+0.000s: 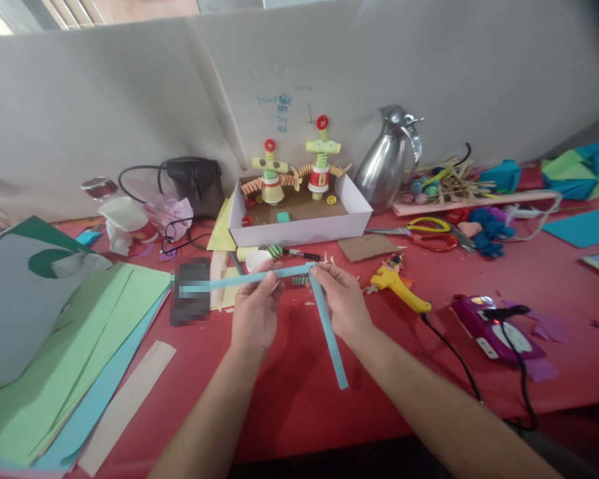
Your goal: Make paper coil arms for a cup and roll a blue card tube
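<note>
left hand (253, 313): grip pinched on strip (239, 280)
right hand (343, 301): grip pinched on second strip (329, 336), pointing 5 o'clock
box (299, 229): 12 o'clock

The two paper strips (259, 279) are light blue. The table (289, 392) is red. On the left lie green and pale blue sheets (80, 346) and a beige strip (124, 406). The far box (299, 229) is white, with yellow, red and green figures (294, 169) in it. The jug (387, 159) is silver. The glue gun (399, 289) is yellow with a black cord. The scissors (424, 226) have yellow handles. At far right lie teal papers (584, 226).
</note>
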Motion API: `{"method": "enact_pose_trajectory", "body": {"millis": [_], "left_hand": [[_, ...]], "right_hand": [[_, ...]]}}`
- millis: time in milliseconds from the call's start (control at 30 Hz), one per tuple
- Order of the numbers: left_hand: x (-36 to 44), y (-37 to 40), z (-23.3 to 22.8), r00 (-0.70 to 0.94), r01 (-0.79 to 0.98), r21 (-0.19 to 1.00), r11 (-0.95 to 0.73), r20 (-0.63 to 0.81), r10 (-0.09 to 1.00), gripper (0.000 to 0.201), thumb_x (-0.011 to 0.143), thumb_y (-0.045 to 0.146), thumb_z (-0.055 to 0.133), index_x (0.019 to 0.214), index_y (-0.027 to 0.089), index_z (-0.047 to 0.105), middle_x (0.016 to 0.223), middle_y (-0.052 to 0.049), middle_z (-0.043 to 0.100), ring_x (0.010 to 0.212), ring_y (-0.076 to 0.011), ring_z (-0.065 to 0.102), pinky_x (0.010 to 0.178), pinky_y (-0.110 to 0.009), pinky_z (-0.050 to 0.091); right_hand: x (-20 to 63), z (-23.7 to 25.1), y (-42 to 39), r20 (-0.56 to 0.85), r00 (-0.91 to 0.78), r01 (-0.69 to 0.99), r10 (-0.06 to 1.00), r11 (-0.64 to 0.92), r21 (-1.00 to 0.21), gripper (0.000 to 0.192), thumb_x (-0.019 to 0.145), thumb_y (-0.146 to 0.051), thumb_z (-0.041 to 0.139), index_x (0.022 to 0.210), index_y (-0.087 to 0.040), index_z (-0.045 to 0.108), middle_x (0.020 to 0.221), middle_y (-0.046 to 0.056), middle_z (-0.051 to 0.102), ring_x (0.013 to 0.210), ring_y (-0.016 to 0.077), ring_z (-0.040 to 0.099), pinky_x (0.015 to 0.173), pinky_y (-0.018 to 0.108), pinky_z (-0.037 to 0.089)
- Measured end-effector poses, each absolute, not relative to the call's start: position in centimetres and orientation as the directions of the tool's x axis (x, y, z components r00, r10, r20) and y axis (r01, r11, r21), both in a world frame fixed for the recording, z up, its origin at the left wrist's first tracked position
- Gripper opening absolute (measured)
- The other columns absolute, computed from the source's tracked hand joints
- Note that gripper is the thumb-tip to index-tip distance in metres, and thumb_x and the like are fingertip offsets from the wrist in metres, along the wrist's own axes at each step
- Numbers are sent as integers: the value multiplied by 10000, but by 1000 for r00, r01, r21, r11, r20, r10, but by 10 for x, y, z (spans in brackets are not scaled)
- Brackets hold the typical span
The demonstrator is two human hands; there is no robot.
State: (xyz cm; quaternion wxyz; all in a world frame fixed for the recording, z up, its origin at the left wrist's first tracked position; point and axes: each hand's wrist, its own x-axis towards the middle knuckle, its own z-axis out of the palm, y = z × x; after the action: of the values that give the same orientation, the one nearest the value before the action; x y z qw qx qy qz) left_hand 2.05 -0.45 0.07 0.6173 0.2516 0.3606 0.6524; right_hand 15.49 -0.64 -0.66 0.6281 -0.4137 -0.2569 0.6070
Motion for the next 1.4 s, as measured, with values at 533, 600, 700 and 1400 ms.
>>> {"method": "enact_pose_trajectory", "body": {"millis": [533, 600, 700, 1400], "left_hand": [[-17, 18, -6, 295, -10, 898, -439, 422, 857, 49, 788, 238, 752, 810, 225, 795, 871, -73, 677, 837, -179, 633, 784, -313, 515], [-16, 17, -5, 281, 16, 899, -438, 416, 865, 29, 784, 231, 755, 792, 223, 782, 846, -61, 676, 823, -174, 626, 781, -311, 510], [-12, 17, -5, 274, 61, 897, -438, 407, 871, 23, 776, 224, 760, 755, 215, 757, 820, -46, 673, 801, -165, 617, 767, -304, 502], [-6, 14, -5, 190, 218, 901, -376, 338, 922, 119, 780, 178, 707, 834, 236, 795, 806, -36, 721, 719, -153, 642, 679, -278, 542]], "right_hand": [[163, -1, -8, -289, -243, -367, 926, -363, -856, 228, 619, -339, 817, 653, -168, 671, 545, -17, 623, 468, 73, 480, 469, 219, 356], [162, -3, -9, -271, -228, -362, 935, -340, -868, 219, 597, -307, 829, 641, -173, 661, 551, -24, 618, 479, 79, 491, 485, 228, 371], [160, -3, -10, -231, -185, -348, 955, -283, -894, 201, 583, -265, 835, 632, -181, 658, 581, -26, 623, 533, 98, 527, 540, 252, 417], [170, 2, -8, -17, -218, -28, 976, -24, -999, 166, 711, -269, 720, 854, -192, 755, 815, 34, 742, 788, 193, 671, 739, 327, 510]]}}
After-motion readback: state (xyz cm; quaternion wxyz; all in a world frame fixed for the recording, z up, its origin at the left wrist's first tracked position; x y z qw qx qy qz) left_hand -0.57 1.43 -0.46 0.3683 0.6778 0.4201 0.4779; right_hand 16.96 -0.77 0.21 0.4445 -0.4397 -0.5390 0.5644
